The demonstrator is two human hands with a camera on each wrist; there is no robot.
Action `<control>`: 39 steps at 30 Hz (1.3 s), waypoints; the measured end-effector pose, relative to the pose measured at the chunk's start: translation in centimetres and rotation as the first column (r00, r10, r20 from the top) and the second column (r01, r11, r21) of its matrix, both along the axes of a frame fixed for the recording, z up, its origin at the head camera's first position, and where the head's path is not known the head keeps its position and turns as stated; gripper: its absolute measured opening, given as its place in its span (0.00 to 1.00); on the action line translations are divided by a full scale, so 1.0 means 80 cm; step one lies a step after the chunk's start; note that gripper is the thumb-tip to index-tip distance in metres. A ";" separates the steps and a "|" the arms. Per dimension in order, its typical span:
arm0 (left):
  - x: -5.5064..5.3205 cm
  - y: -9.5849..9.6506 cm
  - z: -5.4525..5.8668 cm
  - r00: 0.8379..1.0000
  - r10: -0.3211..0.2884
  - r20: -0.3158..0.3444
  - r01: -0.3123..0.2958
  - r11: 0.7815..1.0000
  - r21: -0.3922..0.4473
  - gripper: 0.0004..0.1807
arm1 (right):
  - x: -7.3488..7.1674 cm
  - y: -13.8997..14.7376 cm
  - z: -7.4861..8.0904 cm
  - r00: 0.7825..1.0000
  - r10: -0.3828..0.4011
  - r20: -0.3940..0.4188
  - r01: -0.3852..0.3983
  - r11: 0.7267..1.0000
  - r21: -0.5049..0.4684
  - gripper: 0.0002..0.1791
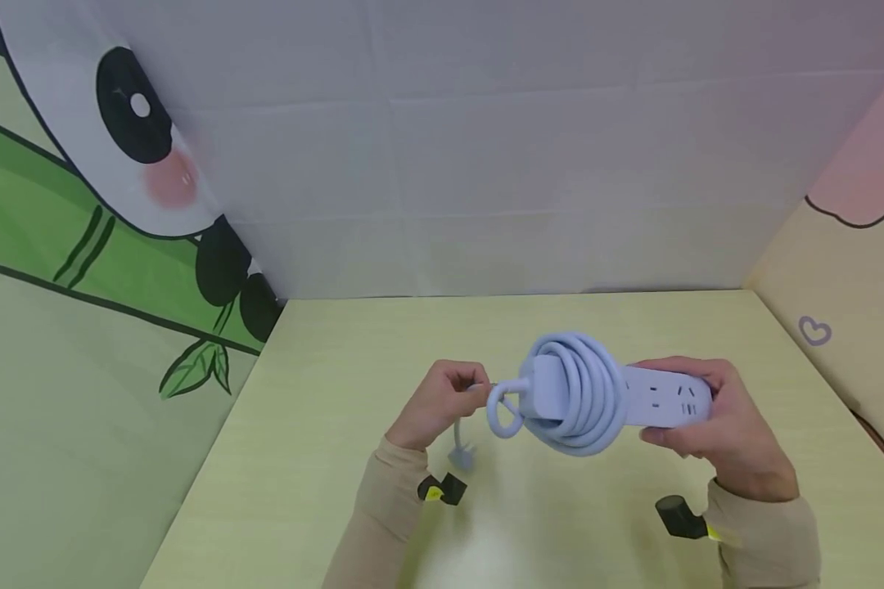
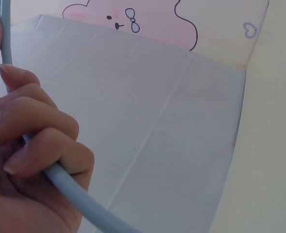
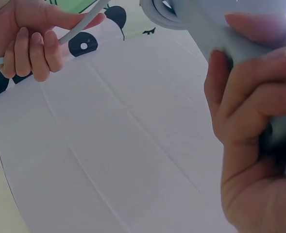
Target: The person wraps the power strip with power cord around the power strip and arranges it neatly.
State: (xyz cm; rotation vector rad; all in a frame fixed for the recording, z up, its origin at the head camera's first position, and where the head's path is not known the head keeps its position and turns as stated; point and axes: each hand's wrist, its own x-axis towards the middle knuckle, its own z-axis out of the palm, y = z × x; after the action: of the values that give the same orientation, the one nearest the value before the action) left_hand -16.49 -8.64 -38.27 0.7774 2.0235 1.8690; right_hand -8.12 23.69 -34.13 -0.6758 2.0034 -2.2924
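Note:
A white power strip point(image 1: 666, 397) is held in the air over the table, its sockets facing up. My right hand point(image 1: 732, 425) grips its right end, thumb on the near side and fingers on the far side. Several turns of the strip's power cord point(image 1: 585, 393) are wound about its left part. My left hand point(image 1: 442, 401) holds the free length of cord, which in the left wrist view runs beneath its curled fingers point(image 2: 41, 116). From this hand the cord's end hangs down with a plug point(image 1: 462, 456) on it, blurred in the head view.
Below both hands lies a pale wood-grain table point(image 1: 339, 343). A grey-white panel point(image 1: 486, 164) rises at its far edge. Printed side walls point(image 1: 59, 393) stand left and right. Each sleeve carries a small black wrist device point(image 1: 681, 517).

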 end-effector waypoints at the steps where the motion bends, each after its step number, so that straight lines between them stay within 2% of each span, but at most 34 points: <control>1: -0.001 0.000 0.000 1.000 0.008 0.004 -0.008 1.000 -0.015 0.11 | 0.000 0.001 0.000 1.000 0.003 0.007 -0.004 1.000 0.028 0.34; 7: -0.002 -0.002 0.000 0.996 0.083 0.035 -0.079 0.991 -0.105 0.15 | -0.003 0.004 0.002 0.997 0.037 0.065 -0.048 0.983 0.176 0.32; 9: -0.002 -0.002 0.001 0.993 0.107 0.053 -0.099 0.987 -0.125 0.15 | -0.005 0.004 0.002 0.996 0.062 0.070 -0.074 0.977 0.198 0.31; 12: -0.003 -0.002 0.000 0.988 0.128 0.085 -0.115 0.984 -0.137 0.15 | -0.008 0.005 0.001 0.993 0.101 0.059 -0.112 0.965 0.237 0.29; 17: -0.003 0.000 0.001 0.984 0.137 0.116 -0.117 0.980 -0.163 0.13 | -0.014 0.006 -0.004 0.977 0.214 -0.020 -0.197 0.929 0.313 0.29; 19: -0.002 0.001 0.002 0.983 0.140 0.119 -0.118 0.977 -0.176 0.14 | -0.015 0.005 -0.006 0.970 0.239 -0.050 -0.208 0.915 0.345 0.29; 23: -0.001 0.000 0.005 0.981 0.147 0.127 -0.125 0.977 -0.172 0.15 | -0.015 0.003 -0.007 0.970 0.240 -0.030 -0.210 0.898 0.386 0.28; 27: 0.004 -0.001 0.007 0.978 0.170 0.119 -0.144 0.968 -0.206 0.16 | -0.013 0.000 -0.007 0.975 0.217 -0.048 -0.170 0.866 0.470 0.27; 33: 0.010 -0.003 0.013 0.973 0.225 0.052 -0.199 0.932 -0.304 0.14 | -0.012 -0.009 -0.008 0.975 0.169 -0.142 -0.053 0.805 0.590 0.28; 36: 0.013 -0.004 0.016 0.974 0.226 0.017 -0.207 0.918 -0.337 0.10 | -0.011 -0.015 -0.008 0.976 0.157 -0.149 -0.025 0.764 0.645 0.29; 39: 0.013 -0.003 0.018 0.978 0.209 -0.005 -0.198 0.920 -0.338 0.08 | -0.012 -0.023 -0.007 0.977 0.152 -0.153 -0.003 0.717 0.697 0.29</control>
State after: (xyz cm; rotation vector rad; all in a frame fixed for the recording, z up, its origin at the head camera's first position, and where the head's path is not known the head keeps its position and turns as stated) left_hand -15.42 -8.90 -36.81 0.4572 2.3943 1.5503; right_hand -9.05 21.88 -34.70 -0.8960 2.6014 -1.2574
